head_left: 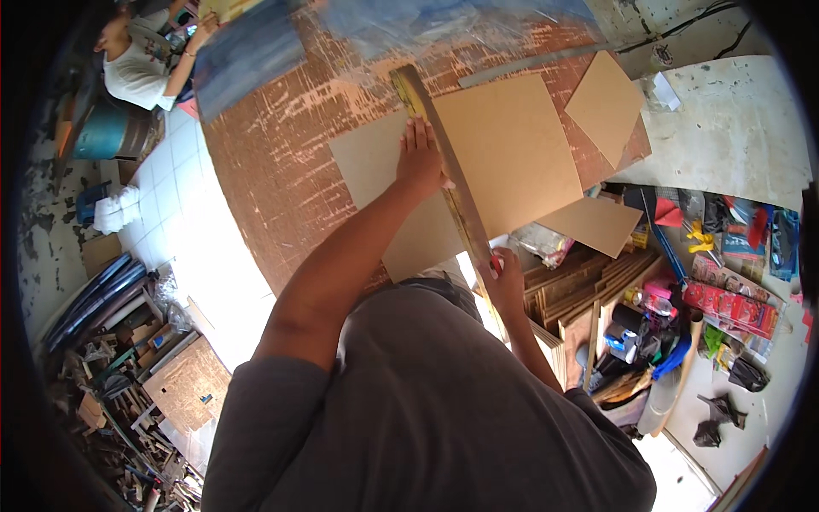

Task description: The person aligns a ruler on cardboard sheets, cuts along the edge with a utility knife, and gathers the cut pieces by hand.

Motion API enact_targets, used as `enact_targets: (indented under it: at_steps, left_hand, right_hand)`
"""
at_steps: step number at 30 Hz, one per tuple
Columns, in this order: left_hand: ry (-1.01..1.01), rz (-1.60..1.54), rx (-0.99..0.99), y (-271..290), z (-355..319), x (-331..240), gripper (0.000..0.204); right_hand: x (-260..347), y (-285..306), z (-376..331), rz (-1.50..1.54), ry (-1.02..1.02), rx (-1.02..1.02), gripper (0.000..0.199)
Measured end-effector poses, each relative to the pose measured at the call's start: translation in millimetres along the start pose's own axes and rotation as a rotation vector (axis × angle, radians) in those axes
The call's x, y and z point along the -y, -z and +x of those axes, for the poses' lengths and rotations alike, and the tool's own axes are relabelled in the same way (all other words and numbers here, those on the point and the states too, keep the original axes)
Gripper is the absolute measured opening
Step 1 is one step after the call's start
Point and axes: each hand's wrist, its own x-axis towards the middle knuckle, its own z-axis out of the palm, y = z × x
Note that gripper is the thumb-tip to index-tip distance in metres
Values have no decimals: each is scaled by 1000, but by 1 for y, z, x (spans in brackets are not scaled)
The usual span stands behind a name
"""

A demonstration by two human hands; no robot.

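A long, worn straightedge (467, 213) runs from the far middle of the table toward my body. It lies across a thin board, with a greyish face (367, 166) showing on its left and a brown face (516, 141) on its right; I cannot tell whether these are one sheet or two. My left hand (418, 162) presses down on the straightedge, fingers stretched forward and thumb at its right side. By the near end of the straightedge, at the board's near edge, my right hand (508, 277) is closed around a small red tool (496, 264), mostly hidden by the fingers.
The scratched brown table (264, 179) carries a metal strip (529, 66) and a smaller board piece (606, 107). Stacked boards (589, 286) and cluttered goods stand low at right. Scrap wood (128, 410) fills the lower left. Another person (141, 64) is at far left.
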Motion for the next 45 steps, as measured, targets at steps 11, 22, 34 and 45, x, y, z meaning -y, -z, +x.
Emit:
enact_targets:
  at_steps: [11, 22, 34, 45]
  left_hand:
    - [352, -1335, -541, -47, -143, 123, 31]
    - [591, -1805, -261, -57, -201, 79, 30]
    - [635, -1892, -293, -67, -171, 82, 4]
    - [775, -1887, -454, -66, -171, 56, 8]
  right_hand:
    - [11, -5, 6, 16, -429, 66, 50]
    - [-5, 40, 38, -104, -384, 18, 51]
    - [-13, 85, 135, -215, -110, 51, 56]
    - [-28, 70, 248, -169, 118, 69, 51]
